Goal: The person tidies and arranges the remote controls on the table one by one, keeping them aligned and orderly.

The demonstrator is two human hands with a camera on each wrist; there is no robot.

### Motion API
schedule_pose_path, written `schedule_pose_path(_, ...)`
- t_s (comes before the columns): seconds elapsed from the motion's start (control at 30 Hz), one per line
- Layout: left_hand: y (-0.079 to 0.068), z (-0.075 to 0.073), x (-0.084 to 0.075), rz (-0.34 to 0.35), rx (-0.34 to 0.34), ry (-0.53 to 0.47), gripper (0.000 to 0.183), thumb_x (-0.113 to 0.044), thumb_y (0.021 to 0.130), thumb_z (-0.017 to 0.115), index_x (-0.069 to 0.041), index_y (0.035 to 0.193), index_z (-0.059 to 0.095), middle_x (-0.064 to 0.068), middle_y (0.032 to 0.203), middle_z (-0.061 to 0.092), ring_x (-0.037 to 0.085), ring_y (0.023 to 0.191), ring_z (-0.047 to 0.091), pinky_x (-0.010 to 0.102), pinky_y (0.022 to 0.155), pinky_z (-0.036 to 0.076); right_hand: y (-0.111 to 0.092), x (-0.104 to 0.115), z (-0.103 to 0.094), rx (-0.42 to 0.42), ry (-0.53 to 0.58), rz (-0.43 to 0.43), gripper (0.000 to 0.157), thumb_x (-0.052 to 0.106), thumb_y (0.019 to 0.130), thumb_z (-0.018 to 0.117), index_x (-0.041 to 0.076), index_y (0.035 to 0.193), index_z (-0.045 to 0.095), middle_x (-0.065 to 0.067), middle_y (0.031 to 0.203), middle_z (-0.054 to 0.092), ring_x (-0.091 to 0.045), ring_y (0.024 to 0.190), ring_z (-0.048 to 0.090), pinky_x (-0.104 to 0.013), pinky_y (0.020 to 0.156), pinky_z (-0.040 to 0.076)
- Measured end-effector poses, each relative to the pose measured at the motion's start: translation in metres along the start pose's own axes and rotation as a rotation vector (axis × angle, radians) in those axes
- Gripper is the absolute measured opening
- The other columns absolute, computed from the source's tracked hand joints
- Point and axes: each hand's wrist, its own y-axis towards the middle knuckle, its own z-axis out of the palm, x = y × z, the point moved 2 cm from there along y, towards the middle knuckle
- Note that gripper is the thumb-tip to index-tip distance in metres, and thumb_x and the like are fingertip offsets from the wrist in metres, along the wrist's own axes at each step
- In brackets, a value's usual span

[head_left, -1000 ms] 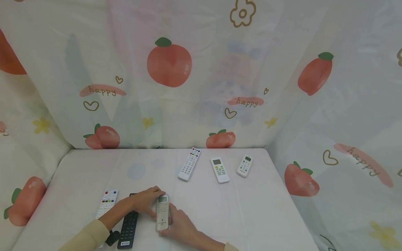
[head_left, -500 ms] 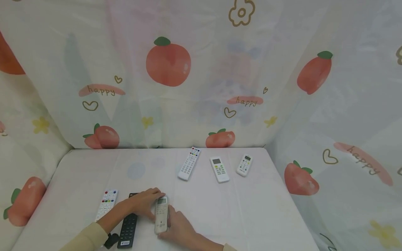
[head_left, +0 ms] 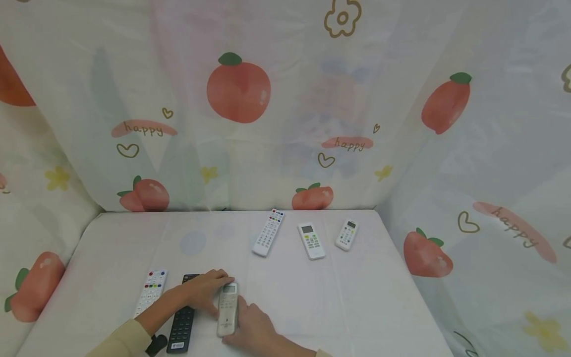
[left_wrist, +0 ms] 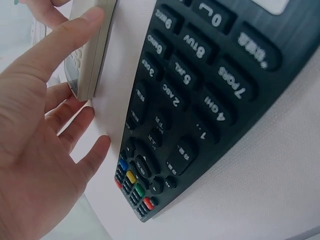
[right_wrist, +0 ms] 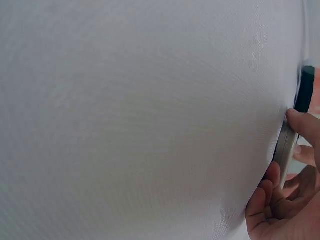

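Note:
Both hands hold a beige air-conditioner remote control [head_left: 228,310], lying lengthwise at the front of the table. My left hand [head_left: 202,291] has its fingers at the display end and its thumb against the left side. At the near end and along the right edge, my right hand [head_left: 256,325] grips with thumb and fingers. In the left wrist view, the left thumb overlaps the side of the remote [left_wrist: 92,55]. Just left of it lies a long black remote control [head_left: 182,329], partly hidden under the left wrist. The right wrist view shows the beige remote's edge [right_wrist: 285,150] between right-hand fingers [right_wrist: 257,205].
A white remote [head_left: 151,290] with coloured buttons lies left of the black one, partly covered by the left forearm. Toward the back lie a long white remote [head_left: 268,233] and two shorter white ones [head_left: 312,243] [head_left: 347,235]. Fruit-print cloth [head_left: 276,163] encloses the white table [head_left: 357,307].
The beige remote has shifted slightly toward the person and a little left, with the right hand moving along. The left hand has barely moved, and the other remotes stay put.

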Motion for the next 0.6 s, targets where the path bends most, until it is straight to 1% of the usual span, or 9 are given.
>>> schedule_pose_path(0.07,-0.0007,-0.0002,-0.0005,0.004,0.000,0.003,0.094,-0.044,0.064,0.092,-0.011,0.143,0.054,0.003,0.134,0.053,0.024,0.121,0.052,0.044,0.103,0.045,-0.0007,-0.0001,0.0004,-0.004,-0.024,-0.011,0.102,0.054,0.073,0.084,0.004,0.149,0.039,-0.008,0.099,0.061,-0.013,0.082,0.058,-0.030,0.070,0.053)
schedule_pose_path(0.2,-0.0014,-0.0010,-0.0016,0.006,0.002,0.008,0.093,-0.043,0.064,0.092,-0.011,0.143,0.054,0.002,0.133,0.054,0.024,0.121,0.052,0.044,0.103,0.045,-0.0017,-0.0009,0.0006,-0.009,-0.035,-0.022,0.101,0.056,0.073,0.083,0.004,0.149,0.040,-0.007,0.099,0.060,-0.012,0.081,0.057,-0.029,0.069,0.053)
schedule_pose_path(0.47,-0.0054,-0.0041,-0.0061,0.002,0.018,-0.009,0.092,-0.042,0.065,0.092,-0.010,0.143,0.054,0.001,0.132,0.054,0.023,0.122,0.052,0.045,0.103,0.044,-0.0033,-0.0036,0.0018,0.014,-0.021,0.010,0.100,0.056,0.072,0.084,0.006,0.148,0.042,-0.007,0.100,0.060,-0.010,0.079,0.054,-0.030,0.071,0.053)
schedule_pose_path(0.6,-0.0065,-0.0049,-0.0069,0.007,0.014,-0.013,0.093,-0.042,0.065,0.092,-0.010,0.143,0.053,0.001,0.133,0.054,0.023,0.122,0.051,0.045,0.104,0.044,-0.0022,-0.0069,0.0012,0.026,-0.023,0.003,0.102,0.058,0.072,0.083,0.006,0.149,0.042,-0.008,0.108,0.063,-0.012,0.090,0.060,-0.033,0.079,0.054)
